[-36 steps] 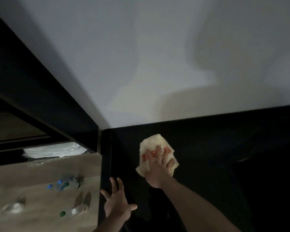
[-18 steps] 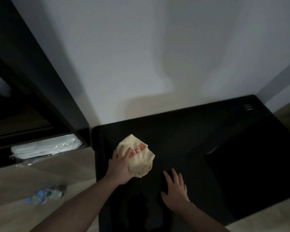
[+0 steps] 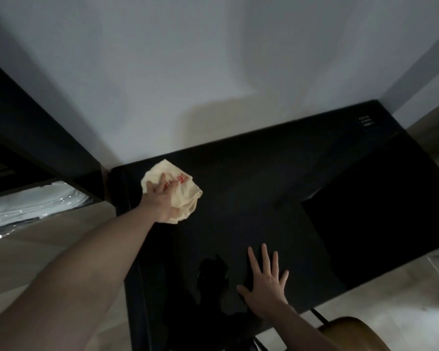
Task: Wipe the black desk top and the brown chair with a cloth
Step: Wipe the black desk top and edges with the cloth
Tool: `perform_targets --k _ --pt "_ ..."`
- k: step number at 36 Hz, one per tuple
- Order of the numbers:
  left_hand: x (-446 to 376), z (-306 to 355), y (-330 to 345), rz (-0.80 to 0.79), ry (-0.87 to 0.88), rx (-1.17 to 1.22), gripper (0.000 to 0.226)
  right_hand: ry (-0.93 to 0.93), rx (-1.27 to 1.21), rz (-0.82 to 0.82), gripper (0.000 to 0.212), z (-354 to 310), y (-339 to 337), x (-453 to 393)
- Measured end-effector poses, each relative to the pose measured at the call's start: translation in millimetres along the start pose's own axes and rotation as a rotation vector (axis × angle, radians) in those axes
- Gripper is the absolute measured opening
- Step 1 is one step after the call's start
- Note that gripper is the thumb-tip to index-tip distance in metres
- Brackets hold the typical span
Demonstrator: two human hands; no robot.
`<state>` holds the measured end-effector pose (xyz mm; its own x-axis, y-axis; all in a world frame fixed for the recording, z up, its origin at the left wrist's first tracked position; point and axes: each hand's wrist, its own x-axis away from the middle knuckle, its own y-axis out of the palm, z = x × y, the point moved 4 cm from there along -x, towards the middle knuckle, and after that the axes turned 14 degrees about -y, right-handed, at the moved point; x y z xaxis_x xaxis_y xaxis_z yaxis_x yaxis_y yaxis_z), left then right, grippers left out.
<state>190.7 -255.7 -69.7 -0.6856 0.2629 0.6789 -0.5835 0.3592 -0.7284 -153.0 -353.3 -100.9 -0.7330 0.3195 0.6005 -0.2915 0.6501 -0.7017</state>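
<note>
The black desk top (image 3: 264, 186) stands against a white wall. A crumpled cream cloth (image 3: 185, 191) with red printing lies near the desk's back left corner. My left hand (image 3: 160, 198) presses down on the cloth with its fingers stretched out over it. My right hand (image 3: 266, 282) lies flat on the desk near the front edge, fingers spread, holding nothing. Part of the brown chair (image 3: 352, 333) shows at the bottom right, just in front of the desk and under my right forearm.
A dark shelf unit (image 3: 48, 138) stands left of the desk, with a white plastic-wrapped bundle (image 3: 36, 201) beneath it. A small socket panel (image 3: 365, 121) sits in the desk's back right corner. The desk's right part holds a darker rectangular area (image 3: 378, 211).
One second ago my right hand pressed the cloth and my left lay flat. Now my left hand presses the cloth near the back left corner, and my right hand rests flat near the front edge.
</note>
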Motion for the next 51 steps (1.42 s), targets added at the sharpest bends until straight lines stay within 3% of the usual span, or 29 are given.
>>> perform_targets --k 9,14,19,22,27,30,33,36,38,45,51 --pt "34 -64 52 -0.012 -0.021 0.042 0.090 -0.046 0.026 0.040 0.087 -2 9 20" --pt "82 -78 93 0.020 0.049 0.000 0.093 -0.064 -0.008 0.075 0.081 -11 17 38" --pt "146 -75 138 -0.046 0.143 0.008 0.107 -0.104 -0.056 0.089 0.080 -39 36 66" --pt "180 -67 162 -0.113 0.208 0.116 0.113 -0.120 -0.077 0.098 0.082 -55 48 79" --pt "208 -62 191 -0.167 0.312 0.267 0.102 -0.146 -0.159 0.109 0.088 -88 71 91" --pt "204 -77 185 -0.268 0.238 0.589 0.075 -0.211 -0.146 0.101 0.103 -113 79 93" --pt "196 -104 174 -0.139 0.135 0.747 0.067 -0.295 -0.071 0.077 0.101 -145 78 88" --pt "196 -131 166 0.032 0.059 0.731 0.061 -0.363 0.014 0.013 0.086 -170 86 71" --pt "198 -141 164 0.062 0.035 0.689 0.058 -0.366 0.041 -0.050 0.079 -176 95 62" --pt "203 -137 172 -0.012 0.043 0.447 0.064 -0.338 0.119 -0.115 0.105 -155 93 51" --pt "199 -110 171 -0.076 0.091 0.326 0.069 -0.233 0.076 -0.052 0.094 -98 62 51"
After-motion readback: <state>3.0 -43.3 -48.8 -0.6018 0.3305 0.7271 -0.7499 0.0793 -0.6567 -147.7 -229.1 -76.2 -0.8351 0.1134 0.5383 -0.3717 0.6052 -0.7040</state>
